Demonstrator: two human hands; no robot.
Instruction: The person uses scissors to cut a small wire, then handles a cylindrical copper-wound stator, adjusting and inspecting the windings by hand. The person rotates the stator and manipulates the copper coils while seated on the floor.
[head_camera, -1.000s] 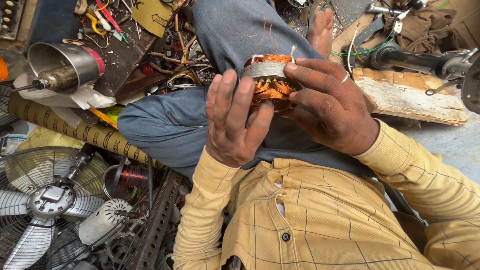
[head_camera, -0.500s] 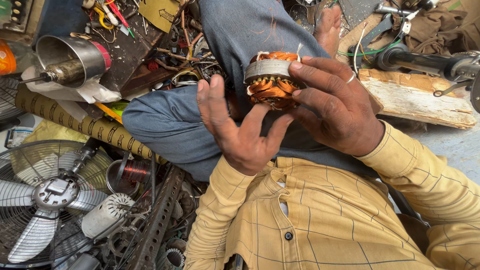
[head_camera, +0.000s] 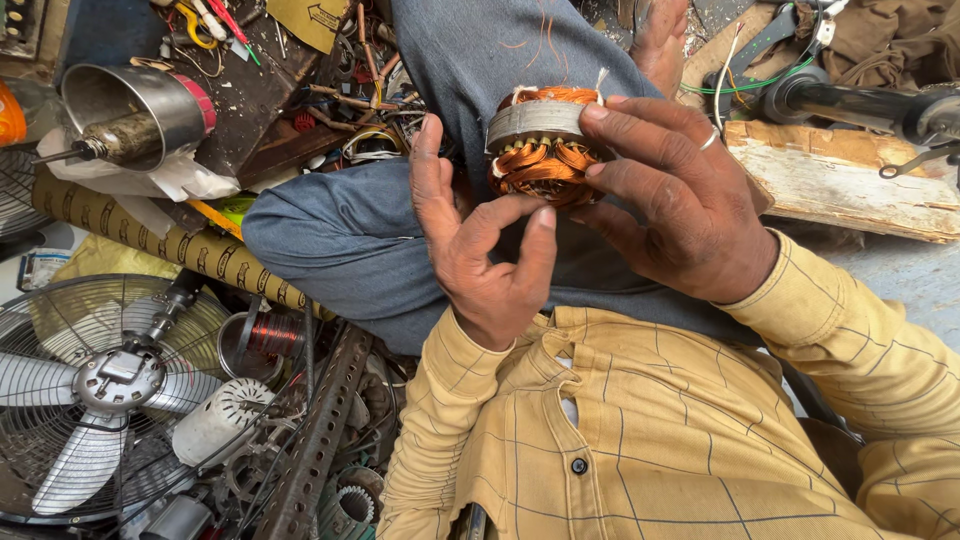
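The stator (head_camera: 545, 145), a ring of grey steel plates wound with copper coils, sits near the top centre of the view, above the person's bent knee in blue-grey cloth (head_camera: 350, 240). The right hand (head_camera: 680, 205) holds it from the 3 o'clock side: the fingers (head_camera: 625, 125) wrap across the steel band and the coils below it, clamped around the part, with a ring on one finger. The left hand (head_camera: 480, 245) is at 7 o'clock from the stator, palm up and half open; its forefinger points up past the 9 o'clock edge of the coils, and its thumb (head_camera: 535, 250) curls toward the copper at the bottom. Whether the thumb tip touches the wire, I cannot tell. Both wrists come out of yellow checked sleeves (head_camera: 640, 420) that fill the lower right of the view. At 8 o'clock from the hands lies a fan (head_camera: 95, 385) with grey blades inside a wire guard, and just to its right a small spool of copper wire (head_camera: 275, 335). At 10 o'clock stands a metal cup (head_camera: 140, 115) lying on its side on white paper. At 3 o'clock, past the right hand, a worn plank (head_camera: 840, 180) rests on the floor.
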